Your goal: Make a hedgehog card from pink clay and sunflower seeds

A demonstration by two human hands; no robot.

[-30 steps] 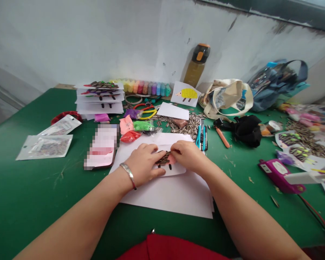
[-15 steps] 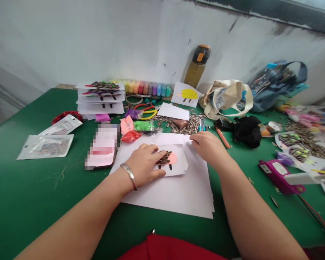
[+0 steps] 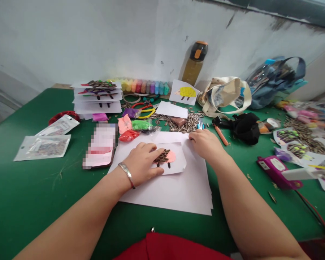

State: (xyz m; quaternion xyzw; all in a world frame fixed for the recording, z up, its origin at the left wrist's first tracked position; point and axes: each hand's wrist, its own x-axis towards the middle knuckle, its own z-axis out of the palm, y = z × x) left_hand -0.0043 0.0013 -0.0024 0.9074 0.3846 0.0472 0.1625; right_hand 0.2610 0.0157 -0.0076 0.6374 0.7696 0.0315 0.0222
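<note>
My left hand (image 3: 142,163), a bracelet at its wrist, lies with fingers spread over a small white card (image 3: 178,168). On the card is a pink clay animal shape (image 3: 171,156) with overlapping sunflower seeds (image 3: 162,156) pressed on as spines and two dark legs; my hand hides its left part. Beneath the card is a stack of white paper (image 3: 173,196). My right hand (image 3: 206,144) rests at the stack's upper right edge, thumb and fingers pinched together. Something small and dark shows at its fingertips, too small to name. A pile of loose sunflower seeds (image 3: 191,122) lies just beyond it.
Clay packets, red (image 3: 129,135) and green (image 3: 142,125), sit behind the paper. A phone (image 3: 100,146) lies left. Further back stand finished cards (image 3: 97,106), a bottle (image 3: 195,61) and a cloth bag (image 3: 224,95). A magenta device (image 3: 278,171) with a cord is at right.
The view has shifted slightly, so everything sits a little further left and higher. Both hands keep nearly the same place and pose on the card and paper.
</note>
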